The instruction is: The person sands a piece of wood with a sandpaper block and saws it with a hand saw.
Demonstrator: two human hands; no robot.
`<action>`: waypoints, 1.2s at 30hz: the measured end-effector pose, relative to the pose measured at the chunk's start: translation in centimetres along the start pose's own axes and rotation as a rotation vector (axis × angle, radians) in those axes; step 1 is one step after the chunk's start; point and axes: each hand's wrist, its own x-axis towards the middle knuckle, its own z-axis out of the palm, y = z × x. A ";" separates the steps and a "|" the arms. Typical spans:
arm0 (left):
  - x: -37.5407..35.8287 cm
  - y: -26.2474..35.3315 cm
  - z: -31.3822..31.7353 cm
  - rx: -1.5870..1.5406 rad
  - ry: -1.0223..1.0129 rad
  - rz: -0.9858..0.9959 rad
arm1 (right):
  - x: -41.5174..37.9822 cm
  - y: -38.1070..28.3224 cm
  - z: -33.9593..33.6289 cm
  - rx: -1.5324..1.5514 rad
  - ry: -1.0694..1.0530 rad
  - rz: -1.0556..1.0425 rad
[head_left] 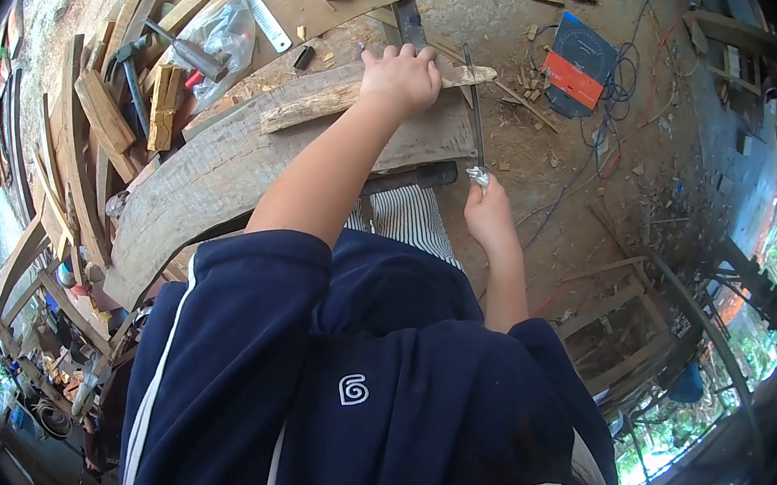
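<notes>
My left hand (400, 80) presses on a rough, light wooden strip (313, 106), its fingers bent over the far edge. The strip lies along a grey curved plank (201, 172), its right end sticking out past the plank. In my right hand (488, 208) is the wrapped, whitish handle of a thin saw-like blade (476, 120). That blade runs away from me, beside the plank's right end and across the strip near its tip. A dark bar (410, 179) sits under the plank's near edge.
A hammer (134, 89), a plastic bag (231, 46) and a white ruler (261, 14) lie at the upper left among wood offcuts (105, 111). On the floor to the right are a blue and orange disc packet (580, 64), tangled cables (616, 105) and a wooden frame (620, 332).
</notes>
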 end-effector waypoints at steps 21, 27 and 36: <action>-0.1 0.1 -0.3 0.033 -0.009 -0.001 | -1.5 -1.9 -2.0 0.018 -0.011 0.053; 0.0 0.0 0.2 0.003 0.016 0.004 | 4.3 -2.4 -1.0 0.011 -0.020 0.004; -0.1 0.0 0.1 0.013 0.019 0.009 | -0.9 -1.1 -1.7 0.001 -0.015 0.006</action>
